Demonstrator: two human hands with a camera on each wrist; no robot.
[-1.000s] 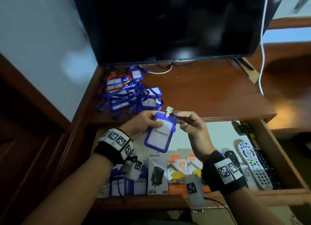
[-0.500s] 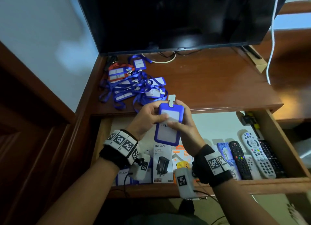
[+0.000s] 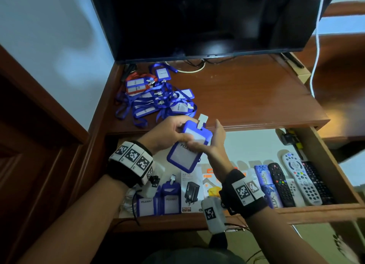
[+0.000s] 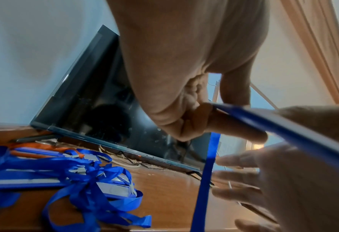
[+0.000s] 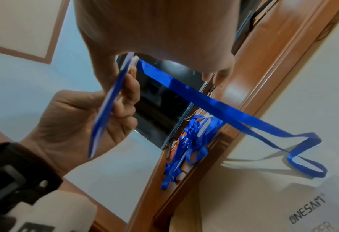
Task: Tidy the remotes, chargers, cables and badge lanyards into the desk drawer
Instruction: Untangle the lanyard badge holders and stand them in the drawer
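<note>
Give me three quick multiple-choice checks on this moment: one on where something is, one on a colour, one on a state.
1. Where is the tangled pile of lanyards?
A. on the desk top left of the TV
B. in the drawer
C. on the floor

2. What colour is the frame of the badge holder in the hands?
A. red
B. blue
C. black

3. How is the drawer?
A. shut
B. pulled open
C. removed

Answers: 1 A, the pile lies on the wood below the screen's left corner; 2 B, its rim is blue around a white card; 3 B, remotes and charger boxes show inside.
</note>
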